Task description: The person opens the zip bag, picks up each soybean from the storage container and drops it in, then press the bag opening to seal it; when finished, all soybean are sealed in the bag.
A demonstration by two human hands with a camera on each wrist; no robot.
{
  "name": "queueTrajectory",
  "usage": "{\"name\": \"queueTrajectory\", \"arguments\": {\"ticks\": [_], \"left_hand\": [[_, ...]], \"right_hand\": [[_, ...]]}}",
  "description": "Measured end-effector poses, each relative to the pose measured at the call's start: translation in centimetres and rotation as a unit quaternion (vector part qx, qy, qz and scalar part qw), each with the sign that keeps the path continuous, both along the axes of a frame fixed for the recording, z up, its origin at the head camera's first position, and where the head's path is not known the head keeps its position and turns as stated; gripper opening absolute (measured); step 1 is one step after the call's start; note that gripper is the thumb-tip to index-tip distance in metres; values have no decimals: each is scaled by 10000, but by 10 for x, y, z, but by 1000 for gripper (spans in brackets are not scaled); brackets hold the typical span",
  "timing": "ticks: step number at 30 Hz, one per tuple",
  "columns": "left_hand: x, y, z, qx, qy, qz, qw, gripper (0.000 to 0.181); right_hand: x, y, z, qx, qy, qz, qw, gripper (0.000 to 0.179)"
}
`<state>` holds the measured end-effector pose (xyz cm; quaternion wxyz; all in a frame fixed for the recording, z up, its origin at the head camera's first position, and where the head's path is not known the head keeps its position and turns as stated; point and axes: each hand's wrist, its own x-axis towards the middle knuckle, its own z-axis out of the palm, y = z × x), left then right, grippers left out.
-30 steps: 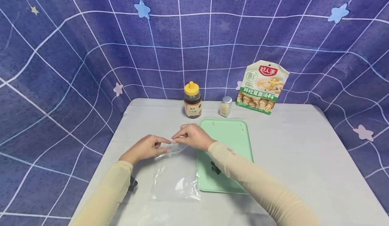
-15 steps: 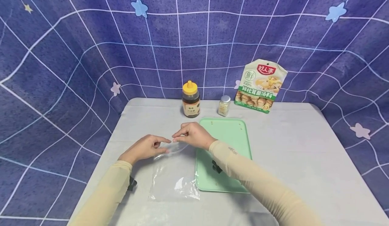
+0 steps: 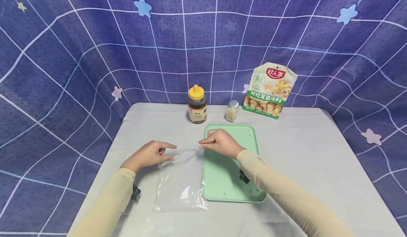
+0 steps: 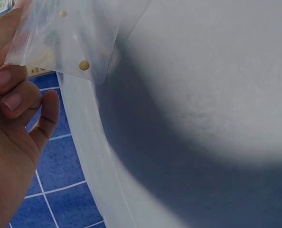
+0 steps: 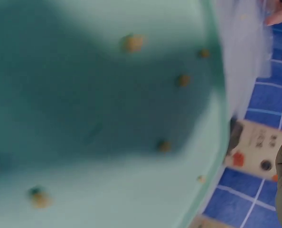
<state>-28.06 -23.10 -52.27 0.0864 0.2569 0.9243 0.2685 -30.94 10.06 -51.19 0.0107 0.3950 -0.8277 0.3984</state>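
A clear plastic zip bag (image 3: pixel 181 184) lies on the table with its mouth end lifted. My left hand (image 3: pixel 149 155) holds the left side of that mouth, thumb and index finger spread apart at the tips. My right hand (image 3: pixel 222 143) pinches the mouth's right end between thumb and index finger, over the edge of the mint-green tray (image 3: pixel 216 184). Through the plastic in the left wrist view show small round tan beans, one bean (image 4: pixel 84 65) near the bag's edge. More beans lie scattered on the tray, such as the bean (image 5: pixel 133 43) in the right wrist view.
Behind the hands stand a dark bottle (image 3: pixel 197 109) with a yellow cap and a small glass jar (image 3: pixel 232 111) with a silver lid. A soup-seasoning packet (image 3: pixel 270 90) leans against the blue star-patterned curtain (image 3: pixel 203 28). Grey-white cloth (image 3: pixel 305 159) covers the table.
My right hand has slid right along the bag's mouth, away from the left fingers, and the mouth edge now runs straighter. My left hand stays nearly where it was.
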Motion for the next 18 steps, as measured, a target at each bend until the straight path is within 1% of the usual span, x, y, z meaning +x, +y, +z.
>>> {"name": "queueTrajectory", "arguments": {"ticks": [4, 9, 13, 18], "left_hand": [[0, 1, -2, 24, 14, -8, 10000, 44], [0, 1, -1, 95, -20, -7, 10000, 45], [0, 2, -2, 99, -50, 2, 9999, 45], [1, 3, -2, 87, -22, -8, 10000, 44]], "right_hand": [[3, 19, -15, 120, -38, 47, 9999, 16], [8, 36, -31, 546, -165, 99, 9983, 17], [12, 44, -36, 836, -364, 28, 9958, 14], [12, 50, -40, 1012, -478, -81, 9937, 13]]}}
